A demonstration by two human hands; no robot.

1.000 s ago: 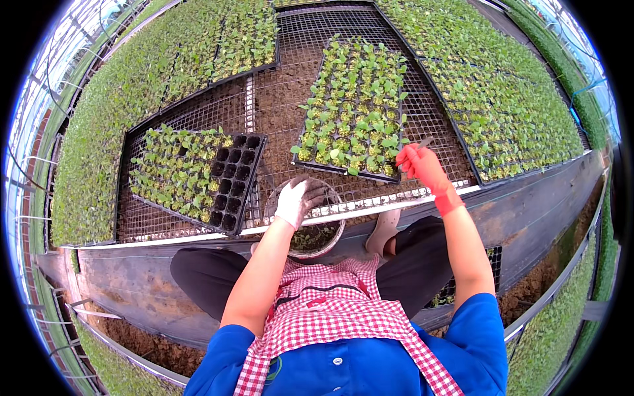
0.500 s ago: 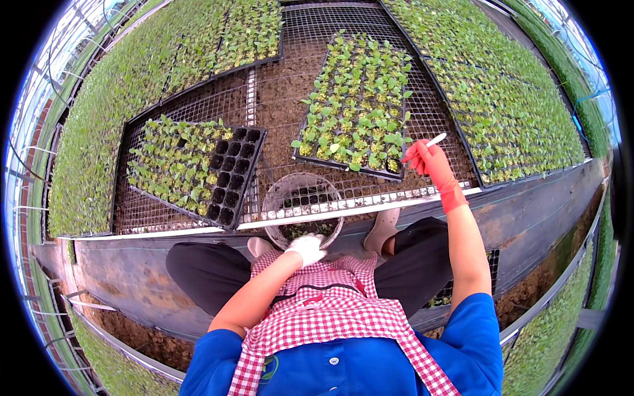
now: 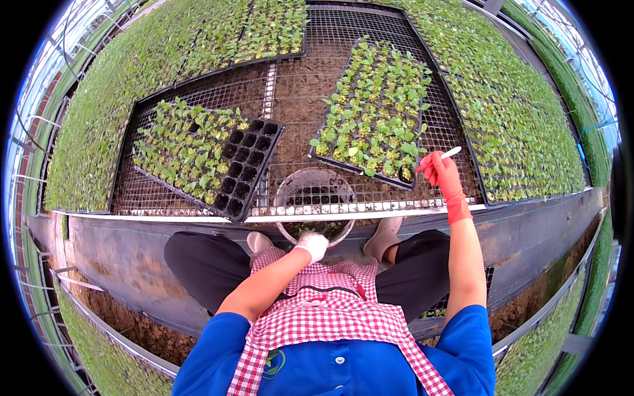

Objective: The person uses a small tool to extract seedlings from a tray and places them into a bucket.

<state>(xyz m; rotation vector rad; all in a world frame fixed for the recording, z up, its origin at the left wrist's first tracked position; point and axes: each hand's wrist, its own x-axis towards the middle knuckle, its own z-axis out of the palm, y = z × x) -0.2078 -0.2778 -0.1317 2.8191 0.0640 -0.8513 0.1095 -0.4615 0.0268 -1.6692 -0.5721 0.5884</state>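
My right hand, in a red rubber glove, is closed around a slim white stick-like tool, one end of which pokes out above the glove. Its fingertips are beside the near right corner of a black cell tray full of leafy seedlings; one cell at that corner looks dark. Between my knees stands a translucent bucket with dark soil and green bits inside. White-gloved, my left hand is closed at the bucket's near rim, its fingertips partly hidden.
To the left, a tilted tray of seedlings has several bare cells at its right end. Both lie on a wire-mesh bench with a pale front edge. Dense seedling trays flank them. Dark ground sheeting lies below.
The whole view has shifted, so the trays and bucket appear further right. Both hands keep nearly the same places beside the tray corner and the bucket rim.
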